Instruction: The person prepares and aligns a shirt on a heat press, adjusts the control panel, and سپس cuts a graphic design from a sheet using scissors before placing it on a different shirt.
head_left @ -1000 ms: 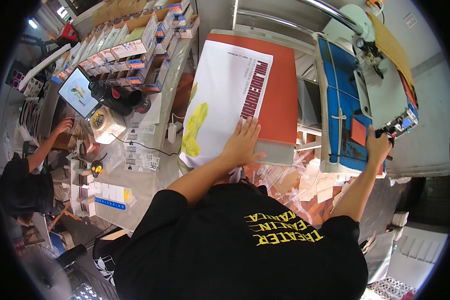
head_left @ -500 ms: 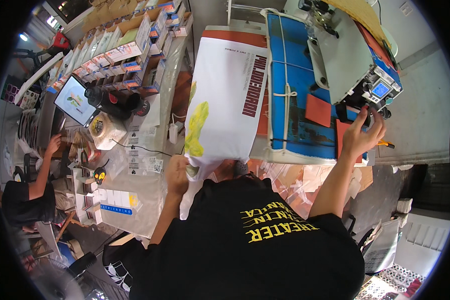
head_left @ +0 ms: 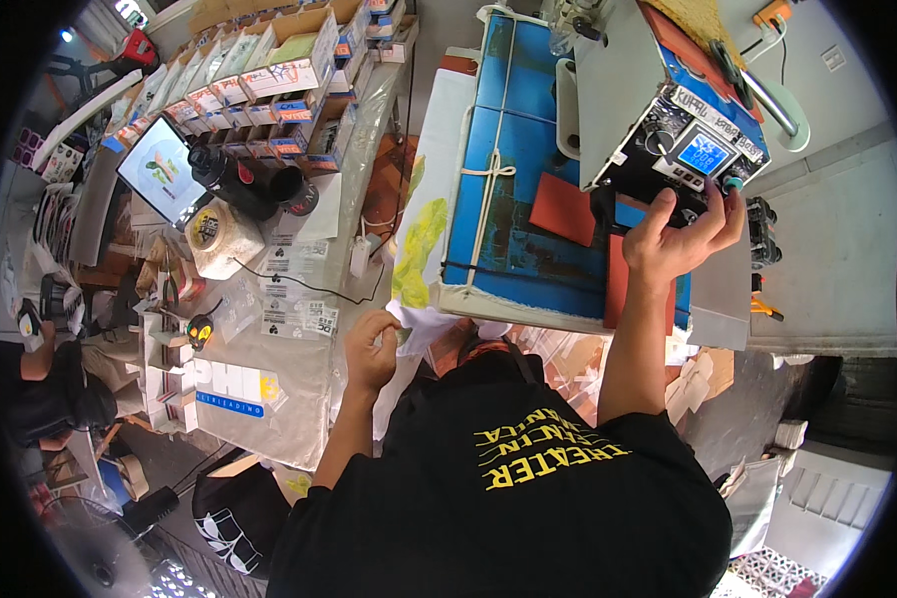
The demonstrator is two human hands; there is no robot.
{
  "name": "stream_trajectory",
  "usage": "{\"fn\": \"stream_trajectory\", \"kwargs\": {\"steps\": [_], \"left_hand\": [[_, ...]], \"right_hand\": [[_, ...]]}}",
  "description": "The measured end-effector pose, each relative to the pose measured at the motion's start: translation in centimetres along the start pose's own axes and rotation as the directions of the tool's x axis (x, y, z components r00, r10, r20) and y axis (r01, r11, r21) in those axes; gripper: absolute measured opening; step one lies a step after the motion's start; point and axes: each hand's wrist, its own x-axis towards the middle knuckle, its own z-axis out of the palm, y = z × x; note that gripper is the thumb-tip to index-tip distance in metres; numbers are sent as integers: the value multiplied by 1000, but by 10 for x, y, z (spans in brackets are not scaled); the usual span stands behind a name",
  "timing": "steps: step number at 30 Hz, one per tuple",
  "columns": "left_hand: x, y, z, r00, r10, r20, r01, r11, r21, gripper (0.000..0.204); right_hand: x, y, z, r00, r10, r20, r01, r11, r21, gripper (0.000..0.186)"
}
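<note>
My right hand [head_left: 683,239] reaches up to the control box [head_left: 683,149], which has a lit blue display. Its fingers are spread, with fingertips at the panel below the display and near a green knob [head_left: 734,184]. A blue machine plate [head_left: 513,140] tied with white cord lies over most of a white cloth [head_left: 435,149]. The cloth's left edge shows a yellow-green leafy print. At the cloth's near left corner, my left hand [head_left: 371,351] is closed, its curled fingers against the fabric; the exact pinch is partly hidden.
Orange-red pads [head_left: 563,209] lie on the blue plate. On the left table stand a tablet [head_left: 159,169], a black bottle [head_left: 231,179], a white jar [head_left: 219,244] and box trays [head_left: 289,60]. A cable [head_left: 309,289] crosses that table. Another person [head_left: 55,379] sits at far left.
The blue plate and control box have moved left over the white cloth, covering its lettering. My right hand has moved left with them, its fingers now at the panel. My left hand stays by the cloth's corner.
</note>
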Motion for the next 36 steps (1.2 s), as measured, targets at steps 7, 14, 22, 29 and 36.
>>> {"fn": "stream_trajectory", "kwargs": {"steps": [7, 14, 22, 29, 36], "left_hand": [[-24, -10, -25, 997, -10, -74, 14, 999, 51, 13], [-47, -14, -49, 981, -57, -187, 68, 996, 49, 12], [-65, 23, -2, 932, -183, -313, 188, 982, -14, 10], [-15, 226, -39, 911, 372, -176, -405, 731, -549, 25], [-15, 365, -46, 498, 856, -137, -374, 70, -925, 36]], "right_hand": [[-1, -33, 4, 998, 55, 33, -57, 997, 60, 52], [-2, -43, 1, 995, 92, 30, -92, 996, 16, 53], [-5, -39, -21, 999, -13, 45, -2, 947, 323, 38], [-20, -37, -21, 917, -294, 269, 214, 933, 290, 9], [-13, -27, -16, 926, -334, 178, 267, 909, 319, 14]]}}
